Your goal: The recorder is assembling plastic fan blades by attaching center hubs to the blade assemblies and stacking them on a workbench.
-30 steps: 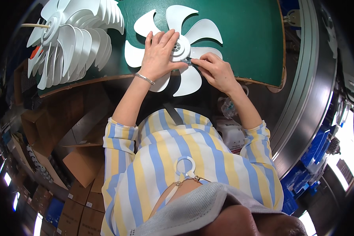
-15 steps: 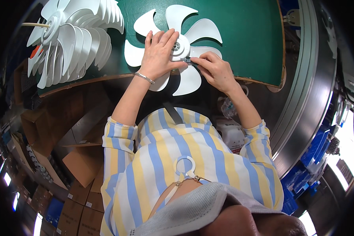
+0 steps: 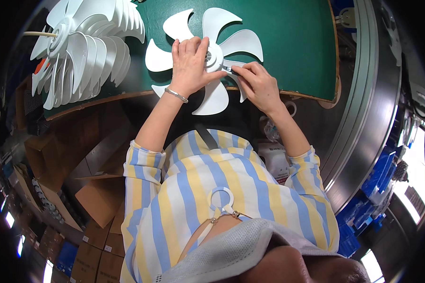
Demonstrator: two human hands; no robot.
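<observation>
my left hand (image 3: 190,66) lies flat on the white fan blade (image 3: 208,56) on the green table (image 3: 288,42). my right hand (image 3: 257,85) pinches a small dark tool (image 3: 227,69) against its hub. stacked white blades (image 3: 80,52) sit left.

Left hand (image 3: 190,63): palm down, fingers extended and held together, pressed flat; thin bracelet at the wrist; forearm bare, running up from the lower middle. Right hand (image 3: 257,85): knuckles up, fingers curled in a pinch toward the left hand; wrist bent slightly, forearm bare to a striped cuff.
</observation>
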